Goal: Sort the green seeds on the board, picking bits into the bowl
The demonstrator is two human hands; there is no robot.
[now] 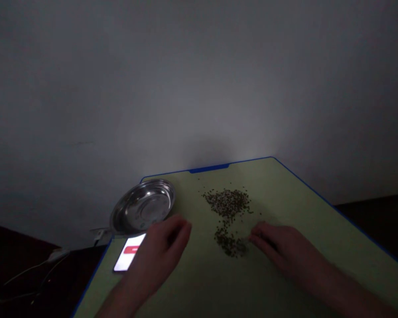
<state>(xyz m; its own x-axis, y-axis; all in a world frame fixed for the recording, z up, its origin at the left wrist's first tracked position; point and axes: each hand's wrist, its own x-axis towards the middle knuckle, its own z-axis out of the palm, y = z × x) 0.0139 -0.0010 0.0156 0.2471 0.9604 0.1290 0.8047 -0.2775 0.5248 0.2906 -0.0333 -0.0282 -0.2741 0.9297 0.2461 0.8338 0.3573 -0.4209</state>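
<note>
Two piles of small dark and pale seed-like grains lie on the light green tabletop: a wider far pile (228, 202) and a smaller near pile (230, 244), joined by a thin trail. My right hand (278, 240) is at the right of the near pile, its thumb and fingers pinched together. A small greyish thing shows at its fingertips, too dim to name. Left of the piles, my left hand (168, 240) is raised over the table with its fingers curled closed. What it may hold is hidden.
A shiny steel bowl (122, 214) stands at the table's left edge. Beside it, a lit phone (126, 260) is partly covered by my left arm. The blue-edged green table (272, 176) backs onto a grey wall (205, 88). White cables (26, 269) hang at the lower left.
</note>
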